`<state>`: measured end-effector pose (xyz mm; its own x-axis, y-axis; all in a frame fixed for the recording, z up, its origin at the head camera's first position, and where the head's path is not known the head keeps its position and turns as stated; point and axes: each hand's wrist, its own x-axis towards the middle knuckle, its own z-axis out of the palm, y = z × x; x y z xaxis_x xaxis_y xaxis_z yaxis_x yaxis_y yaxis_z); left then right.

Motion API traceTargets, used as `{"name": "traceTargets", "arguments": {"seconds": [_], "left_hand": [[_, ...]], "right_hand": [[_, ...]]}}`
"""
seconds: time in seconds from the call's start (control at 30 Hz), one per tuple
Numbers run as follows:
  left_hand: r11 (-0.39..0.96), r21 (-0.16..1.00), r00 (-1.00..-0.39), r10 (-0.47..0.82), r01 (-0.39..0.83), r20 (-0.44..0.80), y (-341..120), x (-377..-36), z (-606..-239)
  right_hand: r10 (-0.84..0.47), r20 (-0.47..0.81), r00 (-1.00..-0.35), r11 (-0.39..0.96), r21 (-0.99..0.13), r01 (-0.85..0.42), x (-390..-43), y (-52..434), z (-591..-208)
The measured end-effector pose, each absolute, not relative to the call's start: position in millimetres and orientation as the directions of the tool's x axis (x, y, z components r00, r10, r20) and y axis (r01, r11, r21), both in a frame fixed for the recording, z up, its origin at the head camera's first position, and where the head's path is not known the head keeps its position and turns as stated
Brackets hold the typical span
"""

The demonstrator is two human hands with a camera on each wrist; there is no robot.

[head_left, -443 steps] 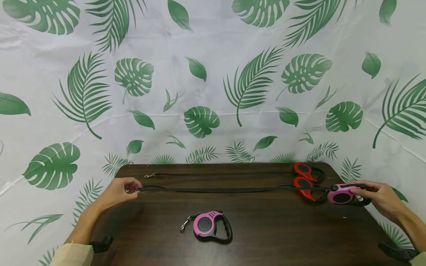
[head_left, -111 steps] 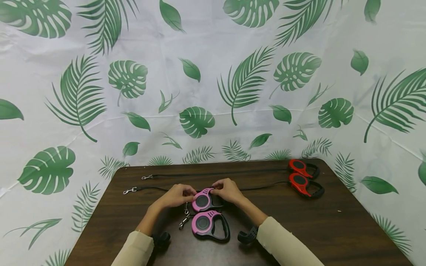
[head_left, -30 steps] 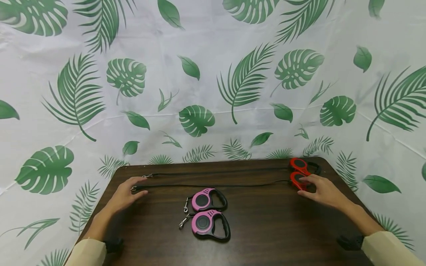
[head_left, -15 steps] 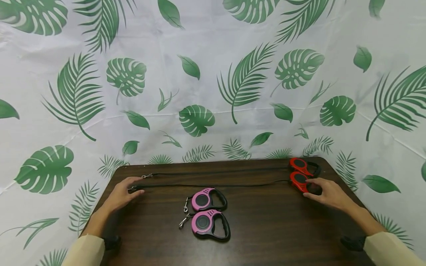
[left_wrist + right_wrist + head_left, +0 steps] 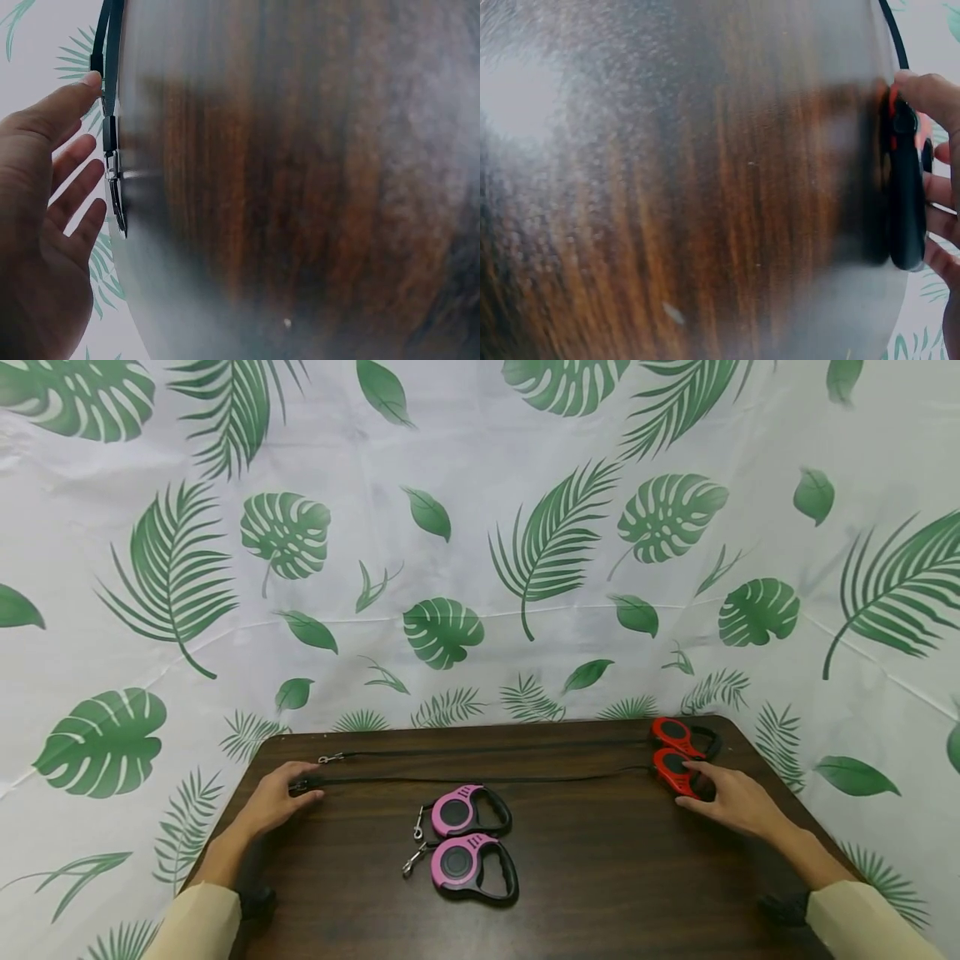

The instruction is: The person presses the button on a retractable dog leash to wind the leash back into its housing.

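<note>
Two hands hold one red leash by its ends

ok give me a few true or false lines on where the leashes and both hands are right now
1. Two pink leashes lie side by side near the middle of the table. True.
2. The right hand is at the nearer red leash. True; whether its fingers curl round the handle is hard to tell.
3. Both red leashes are fully reeled in. False: each has its black strap stretched leftward across the table.
4. The left hand holds a pink leash. False: it rests at the metal clip end of the nearer strap, fingers fairly straight.
5. The farther red leash sits near the table's back right corner. True.
</note>
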<state>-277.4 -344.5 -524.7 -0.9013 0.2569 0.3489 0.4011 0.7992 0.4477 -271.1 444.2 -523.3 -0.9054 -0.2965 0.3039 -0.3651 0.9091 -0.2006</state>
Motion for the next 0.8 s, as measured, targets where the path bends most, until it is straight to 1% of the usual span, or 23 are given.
{"name": "traceTargets", "arguments": {"seconds": [0.23,0.4,0.63,0.73,0.8], "left_hand": [[0.804,0.444,-0.904,0.256,0.396,0.343,-349,-281,-529],[0.807,0.438,-0.907,0.267,0.395,0.326,-352,-283,-530],[0.815,0.404,-0.898,0.297,0.416,0.326,-353,-286,-530],[0.815,0.406,-0.899,0.296,0.413,0.322,-354,-286,-530],[0.813,0.408,-0.898,0.296,0.416,0.325,-355,-286,-529]], "right_hand": [[-0.312,0.338,-0.888,0.905,-0.180,-0.386,-273,444,-528],[-0.332,0.364,-0.870,0.905,-0.139,-0.403,-274,444,-531],[-0.379,0.435,-0.817,0.886,-0.084,-0.456,-276,447,-535],[-0.388,0.448,-0.805,0.878,-0.085,-0.471,-276,448,-536],[-0.384,0.438,-0.813,0.879,-0.095,-0.467,-276,449,-536]]}}
